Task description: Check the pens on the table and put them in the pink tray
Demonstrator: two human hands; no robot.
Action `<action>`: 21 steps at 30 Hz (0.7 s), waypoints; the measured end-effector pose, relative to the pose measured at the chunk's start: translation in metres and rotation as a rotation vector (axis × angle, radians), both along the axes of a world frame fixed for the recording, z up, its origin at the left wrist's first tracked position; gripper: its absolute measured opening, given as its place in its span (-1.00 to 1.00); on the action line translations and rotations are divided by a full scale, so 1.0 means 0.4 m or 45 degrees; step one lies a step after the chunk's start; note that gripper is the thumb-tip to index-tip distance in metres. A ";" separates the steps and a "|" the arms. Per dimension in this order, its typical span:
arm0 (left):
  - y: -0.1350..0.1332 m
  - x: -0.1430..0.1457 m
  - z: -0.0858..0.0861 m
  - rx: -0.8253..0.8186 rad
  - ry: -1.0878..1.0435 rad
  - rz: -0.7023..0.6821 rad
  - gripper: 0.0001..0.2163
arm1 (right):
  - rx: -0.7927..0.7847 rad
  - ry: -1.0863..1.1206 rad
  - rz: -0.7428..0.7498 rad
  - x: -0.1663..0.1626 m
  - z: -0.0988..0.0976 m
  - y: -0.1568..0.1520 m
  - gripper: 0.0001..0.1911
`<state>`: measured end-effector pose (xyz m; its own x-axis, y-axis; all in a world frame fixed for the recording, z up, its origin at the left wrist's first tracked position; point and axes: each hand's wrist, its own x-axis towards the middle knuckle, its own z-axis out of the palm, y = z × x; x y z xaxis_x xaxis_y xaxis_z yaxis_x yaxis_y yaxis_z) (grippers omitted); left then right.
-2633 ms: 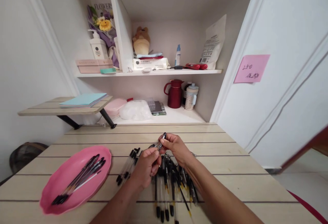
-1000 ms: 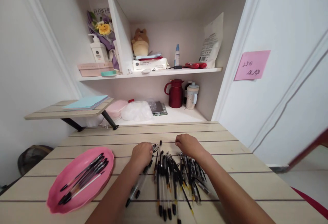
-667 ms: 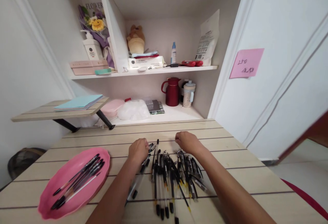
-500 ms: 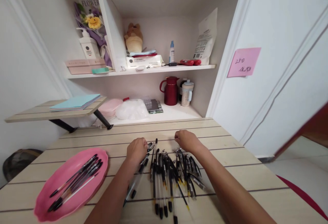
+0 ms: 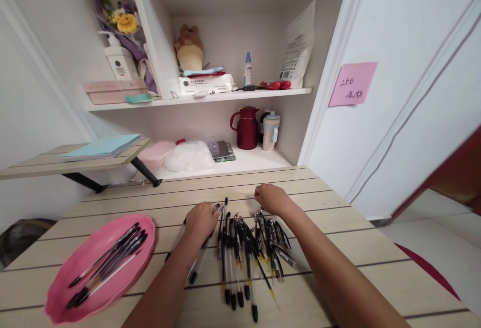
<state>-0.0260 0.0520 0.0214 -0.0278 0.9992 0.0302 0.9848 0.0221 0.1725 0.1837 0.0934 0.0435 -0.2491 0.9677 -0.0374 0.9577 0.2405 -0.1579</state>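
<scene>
Both hands rest knuckles-up on the far end of the pile of black pens (image 5: 244,248) lying on the wooden table (image 5: 338,248): the left hand (image 5: 201,219) is curled over a few pens at the pile's left edge, apparently pinching one, and the right hand (image 5: 271,199) is curled at the far right ends, though its fingertips are turned under, so I cannot tell whether it grips anything. Judged step: picking from the pile; next move needs one pen freed from the crossed, overlapping others. The pink tray (image 5: 56,295), left, holds several pens, count unclear.
</scene>
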 end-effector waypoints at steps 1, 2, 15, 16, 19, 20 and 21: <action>0.000 -0.004 0.005 -0.002 0.001 0.010 -0.79 | -0.001 0.000 -0.003 0.001 0.001 0.000 -0.75; -0.001 -0.008 0.010 -0.003 0.000 0.017 -0.78 | -0.001 0.001 -0.005 0.002 0.002 0.000 -0.74; -0.021 0.004 0.013 -0.041 -0.001 -0.116 -0.88 | -0.023 -0.031 -0.077 0.062 0.015 0.021 -0.77; -0.021 0.004 0.013 -0.038 -0.001 -0.120 -0.87 | -0.032 -0.043 -0.089 0.069 0.016 0.023 -0.77; -0.018 0.001 0.012 -0.032 -0.001 -0.118 -0.87 | -0.063 -0.080 -0.123 0.080 0.015 0.028 -0.75; -0.017 -0.001 0.011 -0.028 -0.001 -0.113 -0.86 | -0.074 -0.092 -0.129 0.081 0.013 0.029 -0.73; -0.015 -0.003 0.010 -0.023 -0.001 -0.106 -0.86 | -0.084 -0.104 -0.131 0.079 0.010 0.029 -0.73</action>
<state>-0.0271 0.0459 0.0254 0.0554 0.9984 0.0125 0.9832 -0.0568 0.1733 0.2154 0.1050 0.0476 -0.1422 0.9828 -0.1182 0.9871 0.1319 -0.0909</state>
